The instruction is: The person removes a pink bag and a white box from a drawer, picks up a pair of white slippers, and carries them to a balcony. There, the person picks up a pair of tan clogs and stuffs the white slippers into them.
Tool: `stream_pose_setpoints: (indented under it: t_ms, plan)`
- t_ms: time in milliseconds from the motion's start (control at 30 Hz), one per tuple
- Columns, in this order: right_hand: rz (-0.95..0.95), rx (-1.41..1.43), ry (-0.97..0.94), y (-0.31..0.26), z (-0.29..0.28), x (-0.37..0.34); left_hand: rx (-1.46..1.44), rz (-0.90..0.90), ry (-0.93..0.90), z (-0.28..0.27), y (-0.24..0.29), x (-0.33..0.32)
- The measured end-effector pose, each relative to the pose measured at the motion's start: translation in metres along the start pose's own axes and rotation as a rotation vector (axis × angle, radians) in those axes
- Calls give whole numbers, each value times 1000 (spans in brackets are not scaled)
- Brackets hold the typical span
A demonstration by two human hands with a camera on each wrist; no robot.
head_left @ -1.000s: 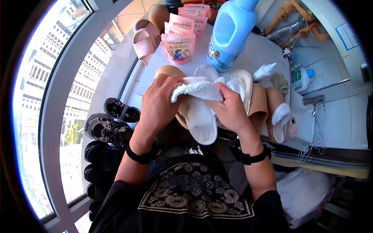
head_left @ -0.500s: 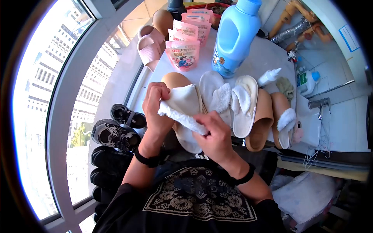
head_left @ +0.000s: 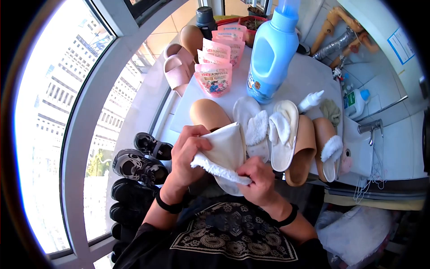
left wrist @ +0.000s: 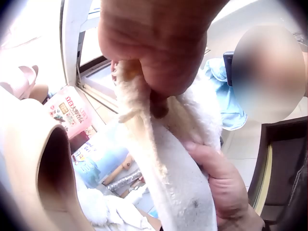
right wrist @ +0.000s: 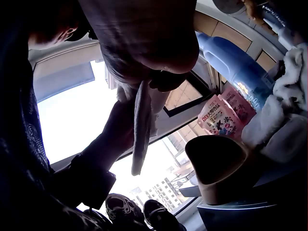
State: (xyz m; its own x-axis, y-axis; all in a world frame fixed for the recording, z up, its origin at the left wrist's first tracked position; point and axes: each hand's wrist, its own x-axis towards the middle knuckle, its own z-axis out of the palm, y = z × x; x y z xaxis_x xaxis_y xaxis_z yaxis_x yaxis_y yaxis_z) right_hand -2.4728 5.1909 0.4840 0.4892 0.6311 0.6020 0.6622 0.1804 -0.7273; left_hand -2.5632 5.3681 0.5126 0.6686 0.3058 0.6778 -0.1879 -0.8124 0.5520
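Both hands hold a white slipper liner [head_left: 224, 145] with a fluffy-edged strap, close in front of the chest. My left hand [head_left: 190, 152] grips it at the left, fingers curled over the smooth cream face. The right hand [head_left: 259, 181] pinches the right end of the fluffy edge. In the left wrist view, the liner's flat sole [left wrist: 185, 192] hangs between both hands and bears a small grey mark. Behind it on the table lies a tan slipper [head_left: 209, 114], partly covered. To the right rest two more white liners [head_left: 245, 119] [head_left: 284, 130].
Farther right lie a tan slipper [head_left: 301, 152] and another with a fluffy white strap [head_left: 330, 148]. Pink pouches [head_left: 214, 80], a blue detergent bottle [head_left: 271, 58] and a small white bottle [head_left: 310, 101] stand behind. Dark shoes [head_left: 136, 166] line the window side; a sink [head_left: 358, 152] is at right.
Both hands have come down toward the body with the liner. It has turned, so its smooth cream face shows and the fluffy edge faces the chest. The head view has shifted slightly.
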Motion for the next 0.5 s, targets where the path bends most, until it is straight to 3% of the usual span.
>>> stream_pose_setpoints:
  t_ms: [133,267,367,500]
  plan:
    - [0,36,-58,-3,9,-3,65,-1,174,-2,2,4]
    - [-54,56,-137,-13,22,-7,-194,-99,545,13,-5,2]
    - [-94,45,-193,-17,22,-5,106,-72,397,3,-7,2]
    - [-101,17,-189,-8,18,-6,116,-91,203,-1,-4,7]
